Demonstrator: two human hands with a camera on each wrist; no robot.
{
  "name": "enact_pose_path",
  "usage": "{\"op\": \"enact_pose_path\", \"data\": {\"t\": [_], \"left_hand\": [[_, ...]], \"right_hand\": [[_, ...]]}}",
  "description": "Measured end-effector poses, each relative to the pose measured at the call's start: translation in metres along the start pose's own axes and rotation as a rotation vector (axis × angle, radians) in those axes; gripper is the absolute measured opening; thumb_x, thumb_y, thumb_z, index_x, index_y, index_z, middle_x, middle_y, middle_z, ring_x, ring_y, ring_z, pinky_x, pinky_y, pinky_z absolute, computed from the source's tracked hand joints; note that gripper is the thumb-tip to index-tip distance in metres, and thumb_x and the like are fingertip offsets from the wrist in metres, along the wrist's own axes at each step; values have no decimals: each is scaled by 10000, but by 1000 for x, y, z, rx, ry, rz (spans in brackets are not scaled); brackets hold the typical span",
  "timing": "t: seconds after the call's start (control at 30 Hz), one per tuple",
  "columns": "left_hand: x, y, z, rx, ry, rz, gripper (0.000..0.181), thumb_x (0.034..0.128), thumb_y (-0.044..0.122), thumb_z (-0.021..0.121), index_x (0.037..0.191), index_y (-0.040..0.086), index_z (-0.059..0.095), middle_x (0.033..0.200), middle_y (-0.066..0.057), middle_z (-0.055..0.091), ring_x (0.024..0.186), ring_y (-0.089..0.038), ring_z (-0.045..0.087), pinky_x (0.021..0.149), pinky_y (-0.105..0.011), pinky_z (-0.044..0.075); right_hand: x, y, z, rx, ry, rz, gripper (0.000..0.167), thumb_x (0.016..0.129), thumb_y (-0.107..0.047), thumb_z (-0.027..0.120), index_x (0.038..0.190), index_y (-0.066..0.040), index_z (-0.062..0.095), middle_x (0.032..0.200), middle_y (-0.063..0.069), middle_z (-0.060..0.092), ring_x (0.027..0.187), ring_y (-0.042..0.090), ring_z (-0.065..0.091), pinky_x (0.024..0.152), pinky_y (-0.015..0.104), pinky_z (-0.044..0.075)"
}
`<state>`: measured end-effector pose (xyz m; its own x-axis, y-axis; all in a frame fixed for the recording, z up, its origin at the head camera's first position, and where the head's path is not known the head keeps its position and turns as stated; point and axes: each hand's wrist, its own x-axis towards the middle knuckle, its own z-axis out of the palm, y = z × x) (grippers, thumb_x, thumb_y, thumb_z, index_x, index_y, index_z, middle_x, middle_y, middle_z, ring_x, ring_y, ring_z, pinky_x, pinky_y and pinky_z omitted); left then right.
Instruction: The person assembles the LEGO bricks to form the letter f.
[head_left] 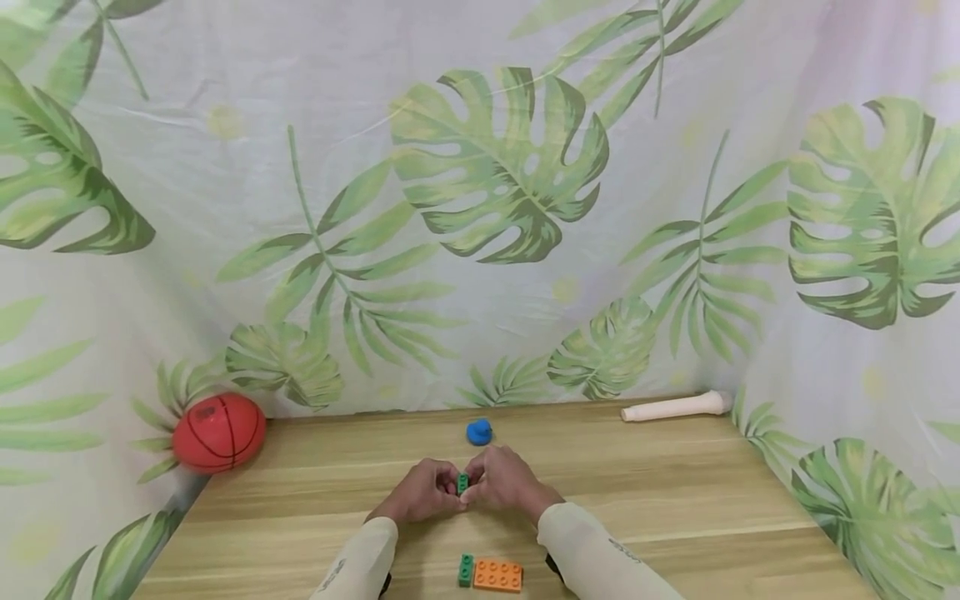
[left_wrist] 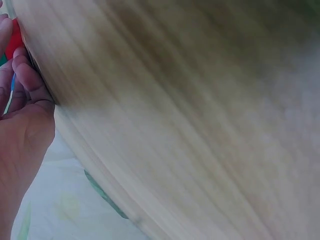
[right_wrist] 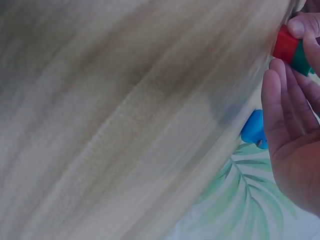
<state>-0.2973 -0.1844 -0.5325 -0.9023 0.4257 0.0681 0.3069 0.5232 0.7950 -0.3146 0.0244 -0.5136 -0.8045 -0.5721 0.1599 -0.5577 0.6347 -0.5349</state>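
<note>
Both hands meet above the middle of the table. Between their fingertips is a green brick (head_left: 462, 483), joined to a red brick (right_wrist: 286, 44) seen in the right wrist view. The left hand (head_left: 429, 492) pinches the bricks from the left. From the other side the right hand (head_left: 501, 482) pinches them, its lower fingers extended in the right wrist view. Nearer the front lie another green brick (head_left: 466, 570) and an orange brick (head_left: 498, 575), side by side. The left wrist view shows only part of the left hand (left_wrist: 22, 115) and the red brick (left_wrist: 15, 41).
A blue rubber duck (head_left: 479, 432) sits just beyond the hands. At the table's back left is a red ball (head_left: 219, 432); a pale microphone-shaped object (head_left: 675, 407) lies at the back right. A leaf-patterned cloth (head_left: 480, 317) hangs behind the wooden table (head_left: 675, 500).
</note>
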Motion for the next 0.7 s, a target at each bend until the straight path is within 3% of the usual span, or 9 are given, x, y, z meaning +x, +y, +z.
{"op": "enact_pose_path", "data": {"t": [0.3,0.7], "left_hand": [[1,3,4,-6,1,-24,160,838,19,891,911,44,752,815,-32,681,759,-111,566,667,-185,442],[0,0,0,3,4,3,165,841,41,900,908,43,749,799,-32,683,731,-73,564,675,-182,454]], "right_hand": [[-5,0,-1,35,9,26,154,827,-232,949,926,-162,853,849,-96,819,832,14,693,764,211,537],[-4,0,3,89,25,53,151,836,-232,944,902,-143,841,815,-73,805,777,-19,655,741,212,539]]}}
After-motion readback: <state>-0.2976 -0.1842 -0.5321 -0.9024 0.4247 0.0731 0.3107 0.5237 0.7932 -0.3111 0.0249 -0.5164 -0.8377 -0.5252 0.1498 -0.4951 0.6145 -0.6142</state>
